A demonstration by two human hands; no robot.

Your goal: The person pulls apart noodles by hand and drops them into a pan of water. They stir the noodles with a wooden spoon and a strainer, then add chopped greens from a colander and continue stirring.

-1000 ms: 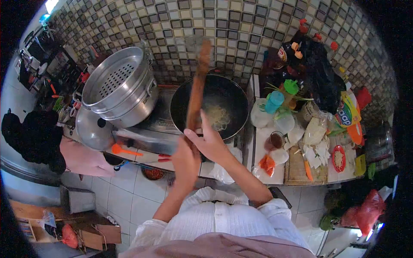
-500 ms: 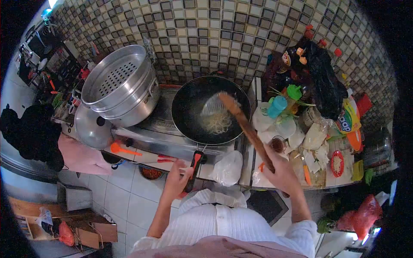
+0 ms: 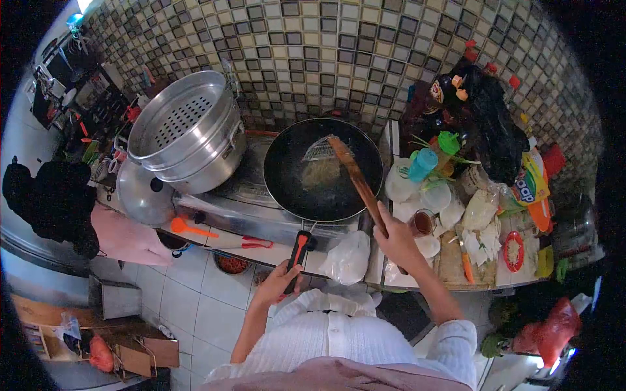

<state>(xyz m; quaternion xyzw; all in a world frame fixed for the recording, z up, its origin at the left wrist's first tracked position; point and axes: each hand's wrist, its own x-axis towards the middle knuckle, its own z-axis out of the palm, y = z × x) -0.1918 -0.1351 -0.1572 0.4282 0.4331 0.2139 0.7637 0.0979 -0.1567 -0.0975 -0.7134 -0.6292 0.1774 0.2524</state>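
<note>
A black wok (image 3: 287, 176) sits on the stove, with pale food (image 3: 321, 174) in its middle. My right hand (image 3: 396, 240) is closed round the wooden handle of a spatula (image 3: 355, 176), whose wire-like head lies in the wok just behind the food. At the front, my left hand (image 3: 279, 281) is wrapped round the wok's black and red handle (image 3: 298, 254). A clear plastic bag with white contents (image 3: 349, 257) lies between the wok handle and the right-hand counter.
A large steamer pot (image 3: 195, 137) and a lid (image 3: 140, 195) stand left of the wok. Orange (image 3: 189, 227) and red utensils (image 3: 251, 242) lie on the front ledge. The right counter holds cups, bags, a knife (image 3: 465, 259) and a red dish (image 3: 514, 251).
My left hand has come down onto the wok handle and closed round it. My right hand has moved left and slightly up with the spatula.
</note>
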